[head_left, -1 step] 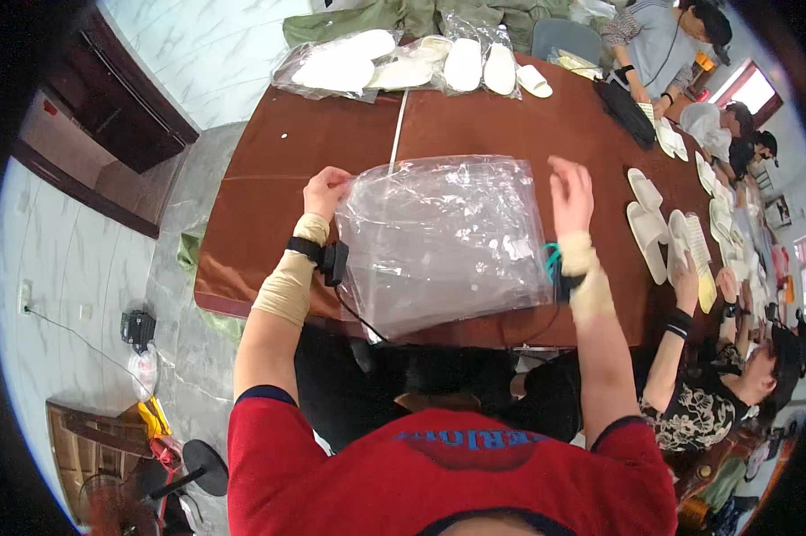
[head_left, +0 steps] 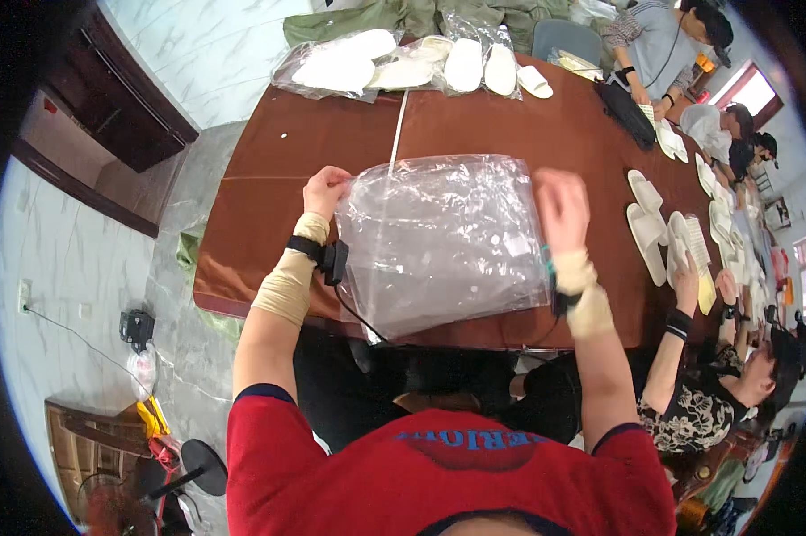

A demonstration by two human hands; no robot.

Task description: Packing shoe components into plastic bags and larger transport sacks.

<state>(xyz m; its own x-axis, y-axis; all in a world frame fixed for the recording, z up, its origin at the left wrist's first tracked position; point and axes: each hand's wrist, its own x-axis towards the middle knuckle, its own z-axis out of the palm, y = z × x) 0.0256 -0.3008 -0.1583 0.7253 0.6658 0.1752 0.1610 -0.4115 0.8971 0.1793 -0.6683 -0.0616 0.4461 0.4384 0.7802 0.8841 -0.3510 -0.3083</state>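
Now both hands clamp a clear plastic bag (head_left: 443, 241) above the brown table (head_left: 510, 125). Left hand (head_left: 325, 190) pinches its left edge. Right hand (head_left: 561, 207) grips the right edge.

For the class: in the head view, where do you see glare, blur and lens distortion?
Head view: glare streaks the clear plastic bag; the right hand is motion-blurred while the left hand looks sharp; the brown table edges bow outward; a black fisheye border rings the picture.
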